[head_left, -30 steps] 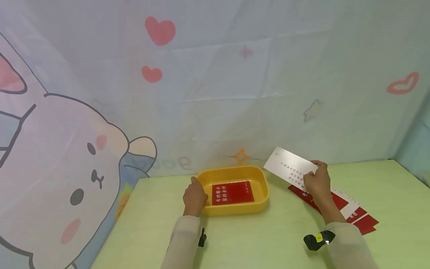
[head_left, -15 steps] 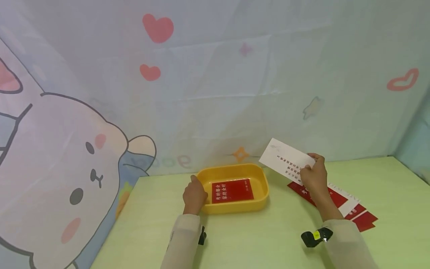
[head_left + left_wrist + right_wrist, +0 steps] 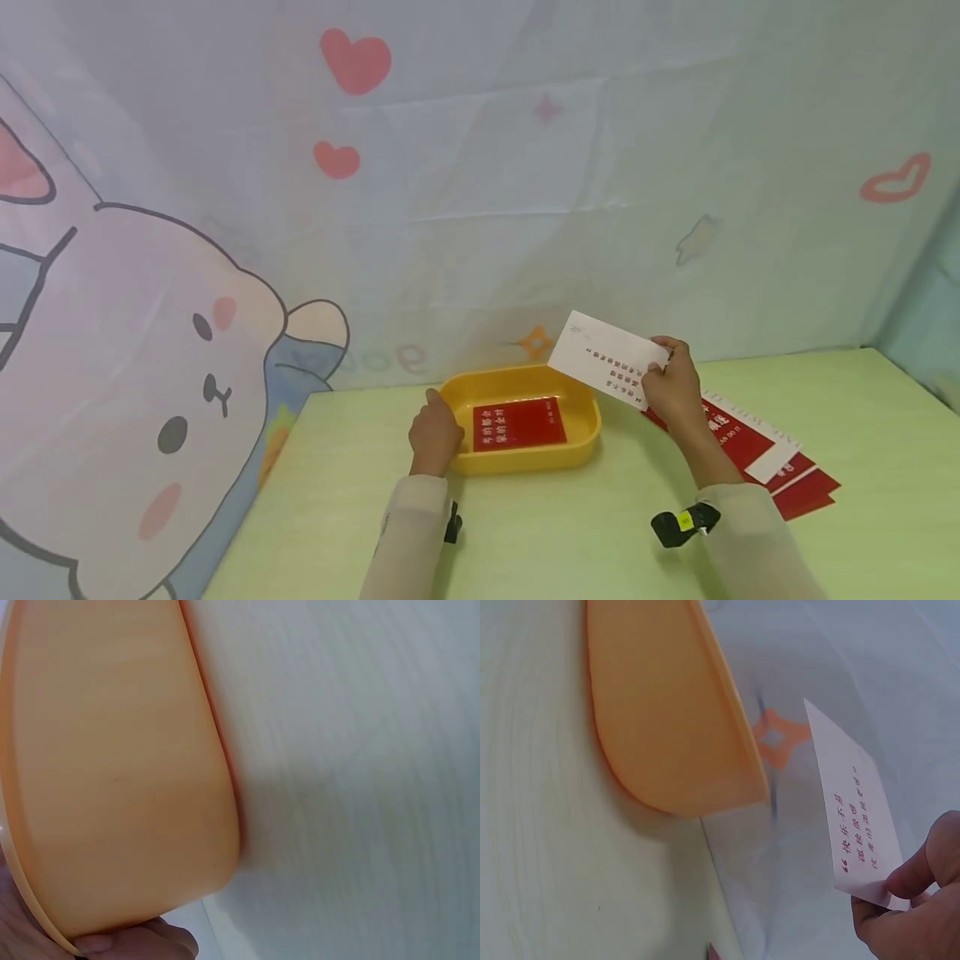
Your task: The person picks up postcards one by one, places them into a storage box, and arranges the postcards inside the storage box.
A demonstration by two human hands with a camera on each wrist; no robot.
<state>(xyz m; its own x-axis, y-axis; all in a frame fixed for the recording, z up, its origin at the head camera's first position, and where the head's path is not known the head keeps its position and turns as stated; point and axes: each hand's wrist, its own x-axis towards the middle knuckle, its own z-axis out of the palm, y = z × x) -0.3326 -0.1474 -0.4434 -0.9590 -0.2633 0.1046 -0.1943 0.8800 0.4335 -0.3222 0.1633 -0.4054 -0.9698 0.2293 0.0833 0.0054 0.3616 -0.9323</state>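
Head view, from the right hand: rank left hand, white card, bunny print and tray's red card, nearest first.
1. White card: held in right hand.
2. Red card: inside yellow tray.
3. Left hand: at tray's left end.
4. Bunny print: far left, on backdrop.

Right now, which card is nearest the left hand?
The red card in the tray the left hand grips; the right hand holds the white card; the other cards overlap on the table.

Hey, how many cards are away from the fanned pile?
2 visible: a red card lies in the yellow tray, and the right hand holds a white card. More could hide beneath the red card.
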